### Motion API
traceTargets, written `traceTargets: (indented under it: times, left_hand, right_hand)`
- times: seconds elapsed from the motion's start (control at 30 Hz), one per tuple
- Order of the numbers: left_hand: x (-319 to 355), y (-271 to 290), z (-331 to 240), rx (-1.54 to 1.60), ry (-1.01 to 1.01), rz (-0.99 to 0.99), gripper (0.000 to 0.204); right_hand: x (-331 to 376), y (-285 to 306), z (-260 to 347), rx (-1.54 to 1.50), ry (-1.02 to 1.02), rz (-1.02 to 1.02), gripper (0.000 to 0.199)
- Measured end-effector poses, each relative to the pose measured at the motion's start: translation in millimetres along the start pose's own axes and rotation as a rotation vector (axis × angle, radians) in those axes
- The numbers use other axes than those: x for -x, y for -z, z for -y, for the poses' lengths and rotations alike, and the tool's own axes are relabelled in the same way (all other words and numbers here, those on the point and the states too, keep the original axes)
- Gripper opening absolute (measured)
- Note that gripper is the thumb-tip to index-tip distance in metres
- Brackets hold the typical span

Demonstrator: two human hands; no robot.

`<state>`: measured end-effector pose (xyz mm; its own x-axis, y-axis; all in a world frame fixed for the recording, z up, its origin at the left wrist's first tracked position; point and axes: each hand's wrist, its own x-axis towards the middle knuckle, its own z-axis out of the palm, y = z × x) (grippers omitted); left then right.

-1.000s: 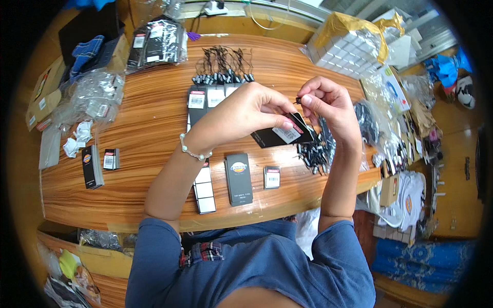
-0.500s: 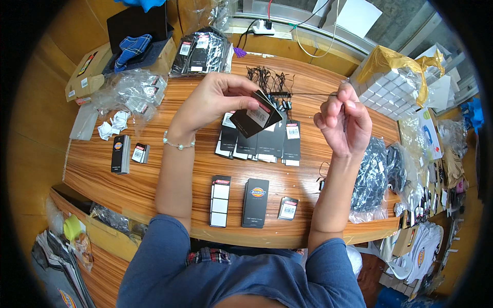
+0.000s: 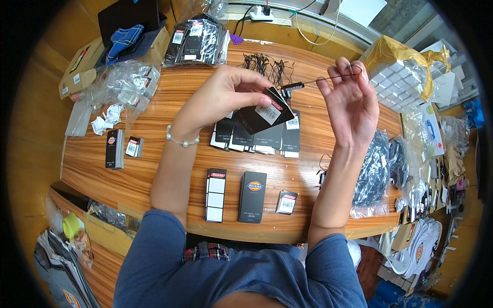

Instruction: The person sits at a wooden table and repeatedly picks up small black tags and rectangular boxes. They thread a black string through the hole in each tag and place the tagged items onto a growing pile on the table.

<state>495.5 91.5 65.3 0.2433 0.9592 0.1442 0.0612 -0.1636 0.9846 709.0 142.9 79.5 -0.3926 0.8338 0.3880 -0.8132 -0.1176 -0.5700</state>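
Observation:
My left hand pinches a few black hang tags between thumb and fingers, fanned a little. A white barcode sticker shows on the small front one. From the tags' upper corner a thin black cord with a small black seal piece stretches to my right hand. The cord's end loops over a fingertip there, the other fingers being spread. Behind and below the tags, overlapping rows of black tags lie on the table. More black cords lie bunched beyond them.
Closer to me stand a sticker-covered tag stack, a black tag stack and a small tag pile. Two further stacks sit left, near crumpled paper. Plastic bags line the back; a box of white pieces stands right.
My right hand's fingers have spread from a closer pinch, the cord now looped at a fingertip. The seal piece has swung to a slant beside the tags, which have shifted slightly right.

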Motion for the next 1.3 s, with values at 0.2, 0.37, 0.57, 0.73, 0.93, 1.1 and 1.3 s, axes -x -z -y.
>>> traceTargets:
  times: [0.2,0.37,0.57,0.73,0.93,1.1,1.3]
  left_hand:
    - [-4,-4,4,-0.064,-0.019,-0.006,0.027]
    - [-7,1,14,-0.086,-0.013,0.004,0.028]
    - [-6,7,12,-0.013,-0.012,0.017,0.022]
    - [-2,20,12,-0.071,-0.034,0.052,0.024]
    - [-3,21,14,-0.072,-0.003,0.074,0.019]
    - [-9,15,20,-0.086,-0.145,-0.274,0.019]
    - [-10,-14,8,0.025,-0.234,-0.363,0.021]
  right_hand:
    - [-7,22,-3,-0.283,-0.017,0.260,0.016]
    - [-6,26,1,-0.149,0.102,0.108,0.026]
    - [-4,24,2,0.017,0.212,-0.086,0.024]
    - [-8,27,3,0.183,0.294,-0.122,0.020]
    - [-6,23,4,0.090,0.287,-0.129,0.017]
    - [0,3,3,0.318,0.298,-0.042,0.016]
    - [4,-13,-22,0.859,0.182,-0.063,0.013]
